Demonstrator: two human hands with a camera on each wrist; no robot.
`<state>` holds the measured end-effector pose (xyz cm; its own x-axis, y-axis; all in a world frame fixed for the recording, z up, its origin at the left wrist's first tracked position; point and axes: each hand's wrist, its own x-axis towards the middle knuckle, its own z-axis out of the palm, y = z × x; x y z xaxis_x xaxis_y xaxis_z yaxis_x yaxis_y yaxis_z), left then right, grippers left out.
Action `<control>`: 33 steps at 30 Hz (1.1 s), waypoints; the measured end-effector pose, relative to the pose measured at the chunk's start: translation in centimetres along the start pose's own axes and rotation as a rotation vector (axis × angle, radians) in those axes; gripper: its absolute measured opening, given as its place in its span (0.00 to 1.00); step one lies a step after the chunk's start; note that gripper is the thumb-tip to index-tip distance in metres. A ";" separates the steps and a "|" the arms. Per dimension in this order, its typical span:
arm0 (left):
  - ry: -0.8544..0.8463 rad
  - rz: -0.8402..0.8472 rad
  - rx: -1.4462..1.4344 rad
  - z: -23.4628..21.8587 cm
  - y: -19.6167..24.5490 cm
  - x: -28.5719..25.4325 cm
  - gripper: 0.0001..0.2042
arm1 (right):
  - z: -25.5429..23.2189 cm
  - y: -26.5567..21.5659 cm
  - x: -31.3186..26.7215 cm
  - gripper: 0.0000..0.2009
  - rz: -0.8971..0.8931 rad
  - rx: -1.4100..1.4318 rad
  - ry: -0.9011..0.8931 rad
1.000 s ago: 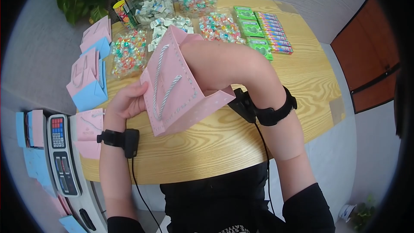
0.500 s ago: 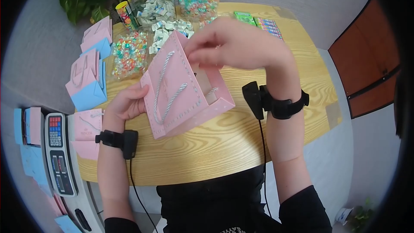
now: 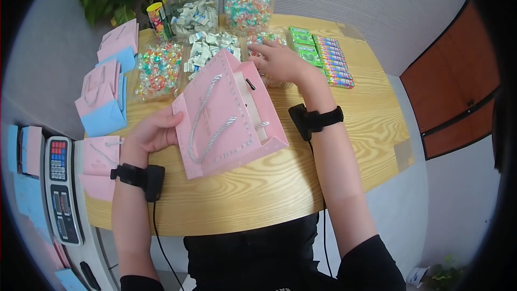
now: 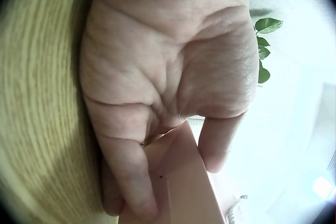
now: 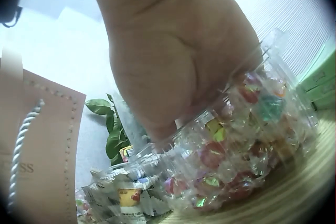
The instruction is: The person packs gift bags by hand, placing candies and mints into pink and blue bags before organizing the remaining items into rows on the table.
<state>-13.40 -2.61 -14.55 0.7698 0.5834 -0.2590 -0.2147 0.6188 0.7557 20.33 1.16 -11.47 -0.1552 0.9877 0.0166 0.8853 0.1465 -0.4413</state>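
Observation:
A pink paper gift bag (image 3: 218,129) with white twisted rope handles leans tilted over the table, its open mouth facing right. My left hand (image 3: 156,130) grips the bag's bottom end, thumb on the printed face and fingers on the other side, as the left wrist view (image 4: 168,66) also shows. My right hand (image 3: 283,63) reaches into a clear plastic box (image 5: 275,50) of wrapped candies (image 5: 215,155). Its fingers look loosely spread over the candies in the head view; the box wall and candies hide the fingertips in the right wrist view.
Left of that box stand boxes of white-wrapped sweets (image 3: 210,48) and colourful candies (image 3: 159,70). Green packs (image 3: 307,51) and striped candy sticks (image 3: 335,62) lie to the right. Pink-and-blue bags (image 3: 102,99) line the left edge, near a scale (image 3: 63,188).
My right hand has come out of the bag's mouth and moved to the candy box behind it. My left hand keeps its grip on the bag.

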 end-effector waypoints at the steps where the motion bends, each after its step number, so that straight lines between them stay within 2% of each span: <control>1: -0.003 -0.001 -0.003 0.1 0.0 0.0 0.32 | 0.2 0.1 -0.1 0.27 0.003 -0.003 -0.002; 3: 0.007 -0.012 0.015 0.1 0.1 0.0 0.32 | 0.9 0.2 -0.4 0.25 0.000 -0.198 0.073; 10: 0.010 -0.016 0.023 -0.3 0.0 0.0 0.31 | -0.2 -1.3 -1.0 0.19 0.049 -0.205 0.024; 12: -0.025 -0.009 0.039 -0.6 0.0 0.1 0.31 | 0.3 -0.7 -0.7 0.16 -0.026 -0.167 0.106; 16: 0.005 -0.011 0.032 -0.2 0.0 0.0 0.31 | 0.2 -0.3 -0.5 0.16 -0.039 -0.167 0.099; 22: 0.002 -0.020 0.030 -0.4 0.1 0.0 0.30 | 0.3 0.4 -0.4 0.13 -0.097 -0.175 0.182; 24: -0.069 -0.010 -0.020 -0.5 0.2 -0.1 0.28 | 0.3 0.7 -0.4 0.12 -0.103 0.008 0.242; 28: -0.080 -0.011 -0.041 -0.6 0.2 -0.1 0.28 | 0.1 1.5 0.2 0.11 -0.203 -0.139 0.343; 30: -0.080 -0.014 -0.045 -0.6 0.2 -0.1 0.28 | -0.5 0.9 0.1 0.10 -0.092 0.102 0.302; 33: -0.079 -0.002 -0.043 -0.5 0.1 -0.1 0.28 | -1.3 -0.1 -0.2 0.11 0.006 0.217 0.335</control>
<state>-13.82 -2.28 -14.76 0.8148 0.5400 -0.2108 -0.2376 0.6428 0.7282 20.82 1.05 -10.24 0.0326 0.9568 0.2891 0.7672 0.1614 -0.6207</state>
